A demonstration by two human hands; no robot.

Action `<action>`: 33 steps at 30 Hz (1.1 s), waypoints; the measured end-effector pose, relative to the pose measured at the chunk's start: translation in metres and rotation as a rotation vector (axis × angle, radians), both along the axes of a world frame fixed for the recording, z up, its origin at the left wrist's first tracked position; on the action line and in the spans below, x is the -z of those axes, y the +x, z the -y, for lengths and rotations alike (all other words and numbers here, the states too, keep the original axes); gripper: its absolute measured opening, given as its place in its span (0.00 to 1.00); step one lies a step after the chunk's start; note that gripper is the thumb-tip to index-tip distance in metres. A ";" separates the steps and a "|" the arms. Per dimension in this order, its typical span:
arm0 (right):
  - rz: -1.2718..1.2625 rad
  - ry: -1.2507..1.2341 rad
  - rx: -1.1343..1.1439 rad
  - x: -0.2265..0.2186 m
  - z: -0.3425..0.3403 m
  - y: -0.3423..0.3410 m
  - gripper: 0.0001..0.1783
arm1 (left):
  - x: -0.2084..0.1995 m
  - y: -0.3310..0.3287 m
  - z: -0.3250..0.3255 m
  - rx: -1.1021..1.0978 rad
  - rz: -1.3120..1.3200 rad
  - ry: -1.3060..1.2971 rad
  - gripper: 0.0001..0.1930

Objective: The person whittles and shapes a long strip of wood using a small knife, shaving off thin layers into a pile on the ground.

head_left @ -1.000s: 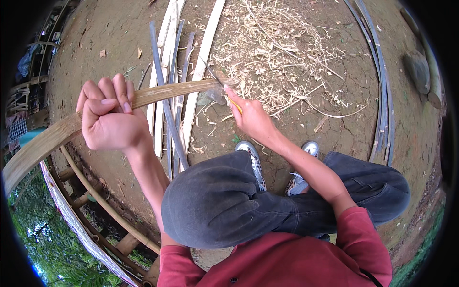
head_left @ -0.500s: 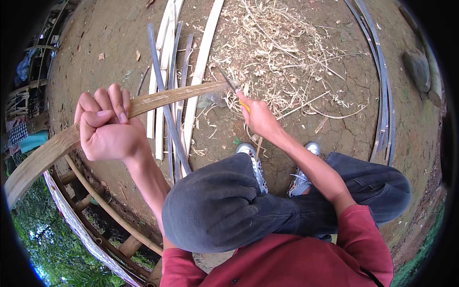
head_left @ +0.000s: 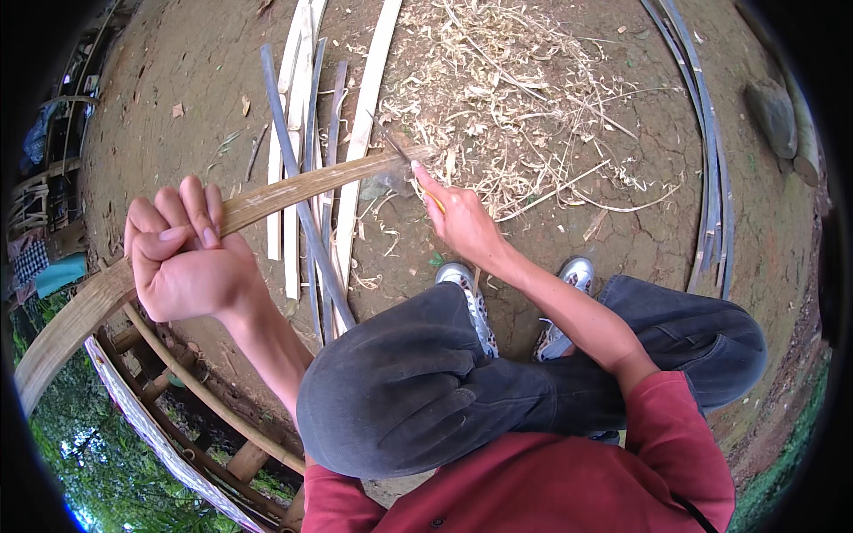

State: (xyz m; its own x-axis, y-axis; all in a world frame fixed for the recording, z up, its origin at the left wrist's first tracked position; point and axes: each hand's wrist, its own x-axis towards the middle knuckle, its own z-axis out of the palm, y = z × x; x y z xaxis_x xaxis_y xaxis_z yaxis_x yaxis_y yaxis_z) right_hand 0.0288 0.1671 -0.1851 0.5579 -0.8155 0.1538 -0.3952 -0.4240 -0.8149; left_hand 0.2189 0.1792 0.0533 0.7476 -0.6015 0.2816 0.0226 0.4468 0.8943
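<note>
My left hand (head_left: pixel 197 274) is wrapped round a long, flat bamboo strip (head_left: pixel 306 184), fingers curled over it. The strip slants up from the lower left, and its far end lies by a pile of shavings. My right hand (head_left: pixel 469 229) grips a knife (head_left: pixel 392 140) with a yellow handle, most of which my fingers cover. Its thin dark blade crosses the strip near the far end and points up and left. Whether the edge is biting into the strip, I cannot tell.
Curled pale shavings (head_left: pixel 498 98) cover the ground ahead. Pale and dark strips (head_left: pixel 363 133) lie left of them, under the held strip. More dark strips (head_left: pixel 708 151) lie at right, beside a stone (head_left: pixel 771 118). A bamboo frame (head_left: pixel 218 413) stands at lower left.
My right hand and the knife have moved a little left along the strip. My left hand and the strip have shifted slightly left and down; the whole view has shifted slightly too.
</note>
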 end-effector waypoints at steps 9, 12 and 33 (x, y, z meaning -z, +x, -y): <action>-0.126 0.336 -0.035 -0.005 0.011 -0.001 0.30 | 0.005 0.007 -0.007 -0.033 -0.006 -0.011 0.10; 0.068 -0.012 0.003 0.002 0.003 0.000 0.30 | 0.007 0.007 -0.002 -0.039 -0.006 -0.020 0.11; -0.150 0.336 -0.057 0.007 0.018 -0.016 0.30 | 0.008 0.011 -0.008 -0.104 0.003 0.025 0.11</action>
State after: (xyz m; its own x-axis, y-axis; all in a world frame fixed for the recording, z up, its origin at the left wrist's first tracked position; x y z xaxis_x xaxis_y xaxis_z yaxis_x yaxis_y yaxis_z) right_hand 0.0124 0.1495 -0.1925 0.6000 -0.7736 -0.2040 -0.5043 -0.1678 -0.8471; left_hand 0.2295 0.1870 0.0454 0.8054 -0.5279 0.2698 -0.0250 0.4243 0.9052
